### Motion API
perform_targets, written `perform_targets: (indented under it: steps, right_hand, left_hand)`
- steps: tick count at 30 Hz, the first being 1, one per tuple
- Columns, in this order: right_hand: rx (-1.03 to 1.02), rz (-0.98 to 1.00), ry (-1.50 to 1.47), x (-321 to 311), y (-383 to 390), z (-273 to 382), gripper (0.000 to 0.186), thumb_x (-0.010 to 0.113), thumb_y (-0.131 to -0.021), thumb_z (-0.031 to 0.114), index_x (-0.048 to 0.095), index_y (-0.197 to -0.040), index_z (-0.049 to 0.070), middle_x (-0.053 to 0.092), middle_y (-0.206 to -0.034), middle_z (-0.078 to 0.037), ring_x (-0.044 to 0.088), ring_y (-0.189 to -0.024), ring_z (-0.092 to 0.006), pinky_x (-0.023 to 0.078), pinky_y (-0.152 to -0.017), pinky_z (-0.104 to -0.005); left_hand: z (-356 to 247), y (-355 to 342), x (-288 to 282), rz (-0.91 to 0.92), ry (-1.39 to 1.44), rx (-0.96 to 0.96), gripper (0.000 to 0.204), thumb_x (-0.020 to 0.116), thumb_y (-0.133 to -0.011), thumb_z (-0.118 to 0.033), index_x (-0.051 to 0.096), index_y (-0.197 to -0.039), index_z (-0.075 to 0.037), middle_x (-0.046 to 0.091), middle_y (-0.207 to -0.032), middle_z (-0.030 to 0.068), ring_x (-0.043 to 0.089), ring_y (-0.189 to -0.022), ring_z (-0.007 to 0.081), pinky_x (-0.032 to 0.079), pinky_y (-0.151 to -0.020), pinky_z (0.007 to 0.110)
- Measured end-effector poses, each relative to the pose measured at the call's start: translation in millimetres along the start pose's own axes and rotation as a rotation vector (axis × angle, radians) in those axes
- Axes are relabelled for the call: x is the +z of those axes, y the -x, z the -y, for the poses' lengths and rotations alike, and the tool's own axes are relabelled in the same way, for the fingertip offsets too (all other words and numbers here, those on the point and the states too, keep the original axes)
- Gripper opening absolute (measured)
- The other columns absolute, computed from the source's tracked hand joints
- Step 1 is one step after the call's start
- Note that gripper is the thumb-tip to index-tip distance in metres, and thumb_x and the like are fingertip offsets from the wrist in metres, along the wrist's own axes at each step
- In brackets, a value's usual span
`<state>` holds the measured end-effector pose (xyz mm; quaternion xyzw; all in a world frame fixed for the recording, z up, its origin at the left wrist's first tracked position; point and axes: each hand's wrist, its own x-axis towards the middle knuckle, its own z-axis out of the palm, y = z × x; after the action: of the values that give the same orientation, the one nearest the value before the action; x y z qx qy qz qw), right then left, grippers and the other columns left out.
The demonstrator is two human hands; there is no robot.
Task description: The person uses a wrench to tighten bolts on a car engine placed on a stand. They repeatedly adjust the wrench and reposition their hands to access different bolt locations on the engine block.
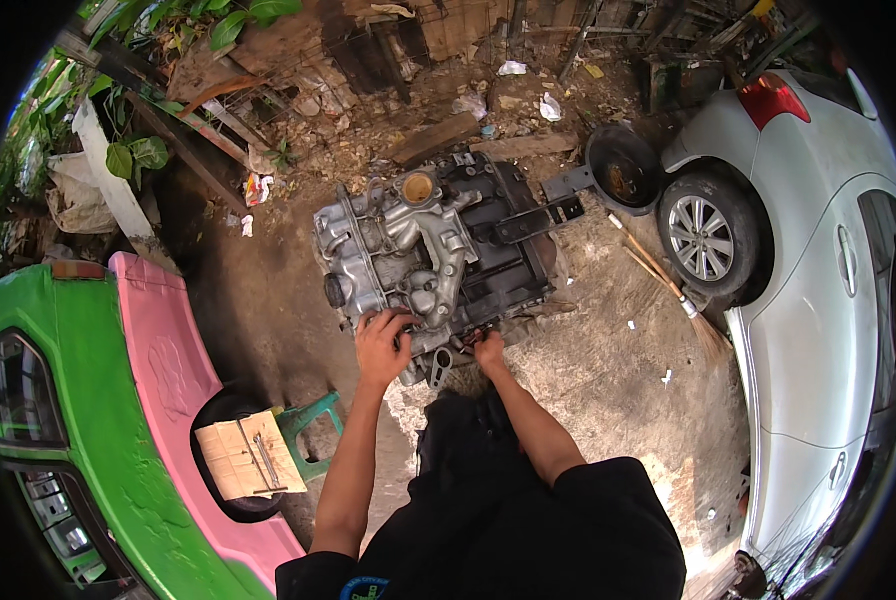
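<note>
A large car engine (436, 232) of silver-grey and black metal lies on the ground in front of me. My left hand (381, 342) rests on its near left edge, fingers spread over the silver casing. Close to the engine's near side, my right hand (489, 350) is closed, its fingertips at a dark, narrow part that I cannot make out. Between the hands, a small metal bracket with a hole (440, 368) sticks out toward me. On the engine's top is a round brownish opening (418, 188), and a black bar-shaped bracket (538, 219) reaches to the right.
A silver car (818, 220) stands at the right, a green and pink vehicle (168, 330) at the left. Cardboard with thin metal tools (243, 455) lies by a green stool (313, 430). A black basin (623, 165) and a broom (683, 300) are right of the engine; planks (433, 137) lie behind.
</note>
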<state>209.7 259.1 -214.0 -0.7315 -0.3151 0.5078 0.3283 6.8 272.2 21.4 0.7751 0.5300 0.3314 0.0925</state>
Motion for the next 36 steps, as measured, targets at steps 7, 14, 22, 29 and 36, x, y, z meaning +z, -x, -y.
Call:
perform_targets:
  steps: [7, 14, 22, 29, 36]
  right_hand:
    - [-0.117, -0.080, 0.197, -7, 23, 24, 0.023, 0.070, -0.098, 0.007, 0.065, -0.089, -0.014, 0.071, -0.086, -0.019, 0.072, -0.080, -0.0225, 0.064, -0.069, -0.0432]
    - [-0.029, 0.049, -0.151, -4, 23, 23, 0.020, 0.061, -0.105, 0.004, 0.063, -0.101, -0.015, 0.071, -0.095, -0.016, 0.073, -0.085, -0.0246, 0.070, -0.071, -0.0482]
    - [-0.196, -0.046, 0.102, -9, 27, 17, 0.027, 0.063, -0.106, 0.011, 0.065, -0.097, -0.014, 0.072, -0.086, -0.018, 0.075, -0.077, -0.0255, 0.067, -0.065, -0.0449]
    - [-0.025, 0.109, -0.309, -4, 9, -1, 0.033, 0.063, -0.106, 0.016, 0.064, -0.094, -0.015, 0.073, -0.090, -0.024, 0.077, -0.076, -0.0308, 0.063, -0.063, -0.0466]
    - [-0.070, 0.068, 0.315, -17, -4, 4, 0.039, 0.066, -0.105, 0.026, 0.065, -0.102, -0.013, 0.071, -0.103, -0.035, 0.074, -0.099, -0.0432, 0.056, -0.077, -0.0541]
  left_hand:
    - [0, 3, -2, 0.028, -0.008, -0.005, 0.028, 0.061, -0.078, -0.004, 0.076, -0.099, -0.014, 0.073, -0.107, 0.0032, 0.070, -0.099, 0.0248, 0.046, -0.099, 0.043]
    - [1, 3, -2, 0.042, -0.005, 0.012, 0.029, 0.061, -0.077, -0.004, 0.075, -0.101, -0.014, 0.073, -0.109, 0.0045, 0.070, -0.100, 0.0260, 0.045, -0.101, 0.045]
    - [3, 4, -1, 0.023, 0.013, 0.017, 0.030, 0.061, -0.077, -0.004, 0.075, -0.101, -0.014, 0.073, -0.110, 0.0048, 0.071, -0.099, 0.0260, 0.046, -0.101, 0.046]
    - [3, 5, -1, 0.035, 0.017, 0.002, 0.029, 0.061, -0.076, -0.005, 0.075, -0.100, -0.014, 0.073, -0.110, 0.0039, 0.070, -0.100, 0.0254, 0.046, -0.099, 0.044]
    - [2, 4, 0, 0.008, 0.031, 0.013, 0.030, 0.061, -0.075, -0.004, 0.076, -0.099, -0.014, 0.073, -0.108, 0.0038, 0.070, -0.099, 0.0254, 0.046, -0.099, 0.044]
